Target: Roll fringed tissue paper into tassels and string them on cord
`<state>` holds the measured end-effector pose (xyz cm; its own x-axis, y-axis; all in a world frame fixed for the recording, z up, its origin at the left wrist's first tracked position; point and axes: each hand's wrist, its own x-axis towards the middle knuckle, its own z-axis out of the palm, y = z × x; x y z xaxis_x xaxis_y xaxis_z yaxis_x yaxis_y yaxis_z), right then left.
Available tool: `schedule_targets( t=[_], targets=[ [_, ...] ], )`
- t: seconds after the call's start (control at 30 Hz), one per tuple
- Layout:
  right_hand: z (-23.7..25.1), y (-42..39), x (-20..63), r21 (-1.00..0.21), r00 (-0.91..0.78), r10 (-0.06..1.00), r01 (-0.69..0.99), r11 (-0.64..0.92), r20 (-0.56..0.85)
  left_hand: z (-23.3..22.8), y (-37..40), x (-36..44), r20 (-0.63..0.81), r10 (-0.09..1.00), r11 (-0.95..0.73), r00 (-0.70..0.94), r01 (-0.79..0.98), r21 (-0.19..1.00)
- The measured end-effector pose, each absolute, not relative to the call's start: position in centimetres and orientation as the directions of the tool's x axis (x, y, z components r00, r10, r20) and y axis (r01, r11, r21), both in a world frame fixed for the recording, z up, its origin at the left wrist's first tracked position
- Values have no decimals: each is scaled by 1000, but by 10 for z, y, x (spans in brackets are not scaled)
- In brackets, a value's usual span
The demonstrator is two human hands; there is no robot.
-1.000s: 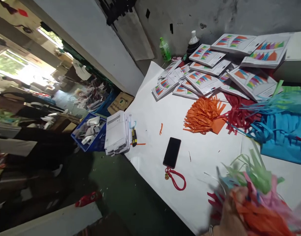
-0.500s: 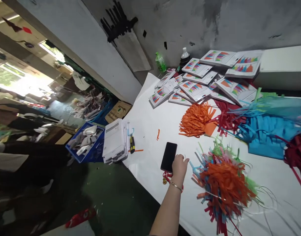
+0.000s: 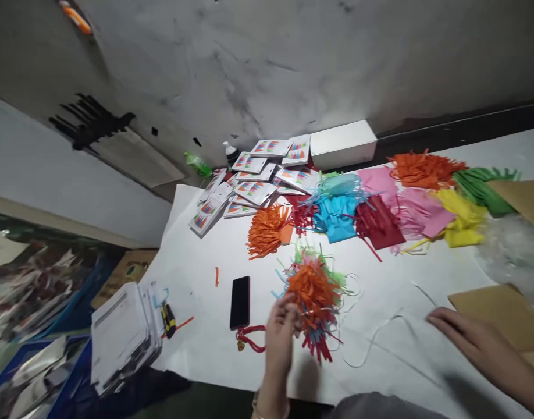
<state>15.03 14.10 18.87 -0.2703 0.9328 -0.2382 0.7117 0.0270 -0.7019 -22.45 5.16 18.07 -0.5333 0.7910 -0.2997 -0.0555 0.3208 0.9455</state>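
My left hand [image 3: 281, 331] touches the near edge of a bundle of fringed paper tassels [image 3: 313, 294], orange on top with green, blue and red strips; whether the fingers grip it is unclear. A black phone [image 3: 239, 302] with a red cord [image 3: 249, 340] lies just left of that hand. My right hand [image 3: 472, 340] rests flat and open on the white table cover [image 3: 197, 349], near a brown cardboard sheet [image 3: 506, 311]. A thin white string [image 3: 380, 337] curls between the hands.
Stacks of fringed paper in orange [image 3: 267, 230], blue [image 3: 337, 209], dark red, pink, yellow [image 3: 461, 218] and green line the back. Printed packs [image 3: 249, 192] and a white box [image 3: 342, 144] sit by the wall. A paper stack [image 3: 121, 334] and utility knife [image 3: 168, 319] lie left.
The view swung right and up. My left hand moved from the phone to the tassel bundle. My right hand came into view, flat on the table.
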Motion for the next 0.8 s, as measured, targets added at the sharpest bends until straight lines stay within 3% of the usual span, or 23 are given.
schedule_targets(
  t=[0.1,0.17,0.23,0.3,0.4,0.7,0.8],
  targets=[
    [218,124,130,-877,-449,774,389,-281,-447,201,53,-116,-399,904,355,-155,-250,901],
    [233,113,124,-835,-548,670,105,-539,-501,203,56,-61,-387,922,369,3,-305,878],
    [243,107,126,-706,-633,622,-163,-689,-461,201,58,-27,-379,916,402,133,-353,845],
    [246,107,134,-612,-615,674,-362,-703,-409,198,56,-9,-382,898,438,218,-378,816],
    [242,114,157,-613,-424,816,-540,-577,-394,197,49,-1,-415,887,462,203,-364,809],
    [208,134,266,-800,76,939,-548,-243,-337,197,40,-11,-556,812,578,180,-112,808],
    [196,145,299,-957,160,952,-172,-234,-262,200,39,-14,-585,792,604,174,-87,792]
  ],
)
